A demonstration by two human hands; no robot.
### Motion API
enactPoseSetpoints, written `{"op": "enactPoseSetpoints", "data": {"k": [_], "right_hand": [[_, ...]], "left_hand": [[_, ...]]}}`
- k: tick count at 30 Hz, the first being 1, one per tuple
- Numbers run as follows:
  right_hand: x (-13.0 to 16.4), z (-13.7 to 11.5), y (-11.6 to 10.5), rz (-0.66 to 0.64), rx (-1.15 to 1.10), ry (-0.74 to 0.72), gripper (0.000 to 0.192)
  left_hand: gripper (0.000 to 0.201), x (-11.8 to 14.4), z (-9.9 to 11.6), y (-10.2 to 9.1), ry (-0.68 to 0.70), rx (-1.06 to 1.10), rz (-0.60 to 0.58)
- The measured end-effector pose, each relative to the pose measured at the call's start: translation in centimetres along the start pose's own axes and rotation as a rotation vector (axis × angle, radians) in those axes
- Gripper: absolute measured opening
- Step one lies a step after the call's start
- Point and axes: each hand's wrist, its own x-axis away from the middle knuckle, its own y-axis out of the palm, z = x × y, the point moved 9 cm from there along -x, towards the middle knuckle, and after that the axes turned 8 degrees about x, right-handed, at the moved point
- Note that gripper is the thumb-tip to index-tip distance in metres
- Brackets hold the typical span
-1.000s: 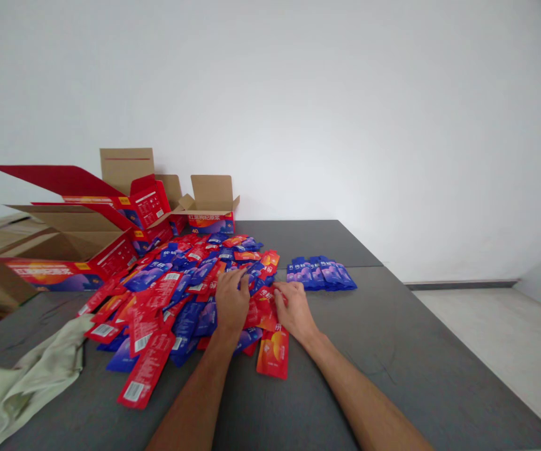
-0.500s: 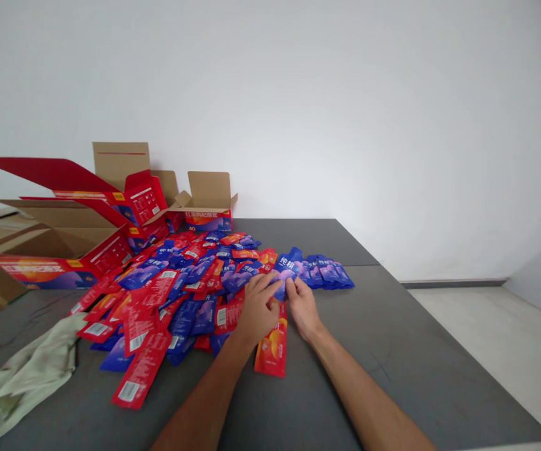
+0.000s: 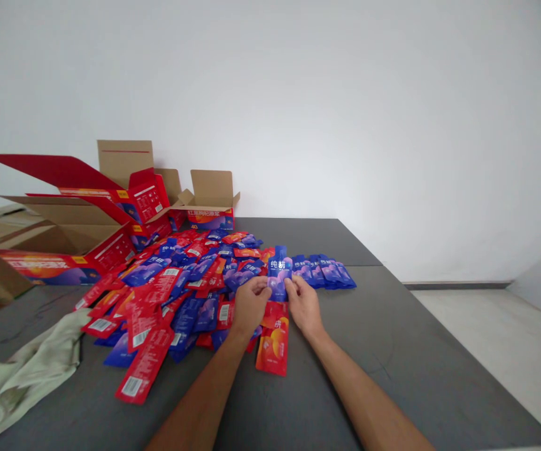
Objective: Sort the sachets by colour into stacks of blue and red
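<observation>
Between my two hands a blue sachet is held upright, its printed front facing me. My left hand pinches its left edge, and my right hand grips the lower right edge. Just below it a red sachet lies on the table, partly covered at its top. A row of overlapping blue sachets lies to the right, beyond my right hand. On the left spreads a large mixed pile of red and blue sachets, reaching close to my left hand.
Open red cartons stand at the left behind the pile, and a smaller open carton is at the back. A pale cloth lies at the left front of the dark table. A white wall rises behind.
The blue sachet has turned from a slant to upright between my hands. My left hand has shifted left and down to the sachet's edge, its fingers no longer lying across the front.
</observation>
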Motion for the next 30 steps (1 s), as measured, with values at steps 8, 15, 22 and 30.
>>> {"op": "enactPoseSetpoints", "data": {"k": [8,15,22,30], "right_hand": [[0.8,-2.1,-0.9,0.104,0.140,-0.101,0.047],[2.2,-3.7,1.5,0.041,0.417,-0.270,0.065],[2.2,-3.1,1.4,0.081,0.509,-0.246,0.053],[1.1,-2.2,0.3,0.112,0.590,-0.240,0.054]], "left_hand": [[0.020,0.0,-0.2,-0.1,-0.034,0.044,0.037],[0.019,-0.2,-0.3,-0.9,-0.045,0.070,0.100],[0.022,0.0,-0.5,-0.3,-0.068,0.066,0.053],[0.030,0.4,0.4,0.7,-0.052,0.030,-0.009]]}}
